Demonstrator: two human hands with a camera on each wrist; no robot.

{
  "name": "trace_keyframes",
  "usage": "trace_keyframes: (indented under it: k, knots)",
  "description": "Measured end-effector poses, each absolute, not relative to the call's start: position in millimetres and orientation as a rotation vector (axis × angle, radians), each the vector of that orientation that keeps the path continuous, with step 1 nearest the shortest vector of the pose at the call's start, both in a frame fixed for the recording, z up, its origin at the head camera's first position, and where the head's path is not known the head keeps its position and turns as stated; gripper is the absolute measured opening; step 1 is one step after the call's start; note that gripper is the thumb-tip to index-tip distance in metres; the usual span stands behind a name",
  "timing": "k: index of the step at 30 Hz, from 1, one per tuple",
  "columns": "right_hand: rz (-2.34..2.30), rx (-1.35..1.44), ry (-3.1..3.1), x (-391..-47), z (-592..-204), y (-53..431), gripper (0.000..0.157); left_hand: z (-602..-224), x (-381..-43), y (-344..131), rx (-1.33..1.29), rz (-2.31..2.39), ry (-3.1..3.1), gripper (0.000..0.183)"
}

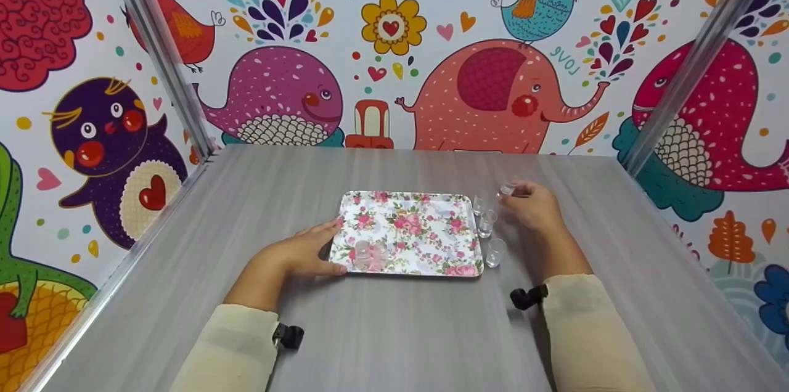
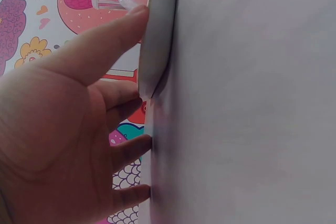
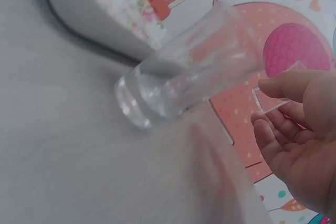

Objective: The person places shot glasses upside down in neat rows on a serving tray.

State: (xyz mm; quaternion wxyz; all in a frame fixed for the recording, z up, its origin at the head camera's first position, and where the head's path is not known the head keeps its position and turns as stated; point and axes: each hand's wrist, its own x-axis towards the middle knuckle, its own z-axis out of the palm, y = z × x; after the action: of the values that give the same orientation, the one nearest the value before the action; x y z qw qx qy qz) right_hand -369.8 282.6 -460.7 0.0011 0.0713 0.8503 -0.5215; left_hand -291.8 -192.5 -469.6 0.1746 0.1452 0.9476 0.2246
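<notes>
Two pale sleeves (image 1: pixel 228 352) are lying nearest, over the grey table (image 1: pixel 400 343). Behind it, white walls (image 1: pixel 345 28) are showing cartoon animals, and two metal posts (image 1: pixel 163 53) are standing at the corners. One floral tray (image 1: pixel 407 228) is lying mid-table, carrying clear glassware (image 1: pixel 363 254) near its left front corner; whether one piece or two, I cannot tell. Three small glasses (image 1: pixel 486 224) are standing along its right side. The left hand (image 1: pixel 302 250), fingers extended, is touching the tray's left edge; the right hand (image 1: pixel 533 210) is pinching one more glass (image 1: pixel 506 190).

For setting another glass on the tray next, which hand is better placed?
Probably the right: the right hand holds a small clear glass just right of the floral tray, near three other glasses. The left hand touches the tray's opposite side, farther from them.
</notes>
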Motion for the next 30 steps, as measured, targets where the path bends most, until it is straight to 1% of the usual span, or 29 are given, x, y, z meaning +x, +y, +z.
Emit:
trace_keyframes:
  k: [3,9,17,21,30]
  knots:
    - [-1.629,0.232,2.663,-368.3,-453.6,278.1,0.048,-469.8,-291.8,-192.4,0.413,0.638,2.687,0.107]
    - [-1.686,0.218,2.637,-363.5,-442.4,261.4,0.043,-469.4,-291.3,-192.5,0.419,0.636,2.688,0.107]
    - [-1.698,0.014,2.669,-356.2,-433.6,237.7,0.042,-468.7,-290.4,-192.2,0.427,0.633,2.689,0.107]
    - [-1.667,-0.040,2.668,-351.2,-428.9,224.1,0.041,-468.1,-289.9,-192.3,0.423,0.634,2.689,0.107]
    - [-1.657,-0.232,2.615,-331.5,-423.7,192.8,0.041,-465.7,-288.6,-190.4,0.401,0.612,2.687,0.107]
